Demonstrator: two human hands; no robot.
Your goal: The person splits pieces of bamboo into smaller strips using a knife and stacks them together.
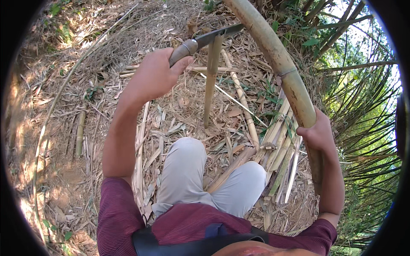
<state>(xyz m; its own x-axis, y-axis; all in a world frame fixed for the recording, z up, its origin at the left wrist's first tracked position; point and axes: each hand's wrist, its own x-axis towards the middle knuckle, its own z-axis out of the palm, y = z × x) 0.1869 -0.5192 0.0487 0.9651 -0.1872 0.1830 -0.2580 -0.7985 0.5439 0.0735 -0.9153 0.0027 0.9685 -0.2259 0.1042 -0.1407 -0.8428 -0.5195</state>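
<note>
My left hand [154, 76] is closed round the wooden handle of a machete [220, 35], held out ahead of me. Its dark blade points right, and the tip end meets or passes behind a thick bamboo pole [273, 49]; I cannot tell which. My right hand [318, 131] grips this pole lower down, where it runs past my right forearm. The pole curves up and away beyond the top edge of the view. Below the blade a narrow bamboo stick [210, 81] stands nearly upright, its top end at the blade; whether they touch is unclear.
Split bamboo strips [279, 149] lie in a pile right of my knees [185, 158]. A thin bamboo pole [241, 98] lies ahead, and a short bamboo piece [80, 133] to the left. Dry leaves cover the ground. Dense bamboo stems [363, 115] rise at the right.
</note>
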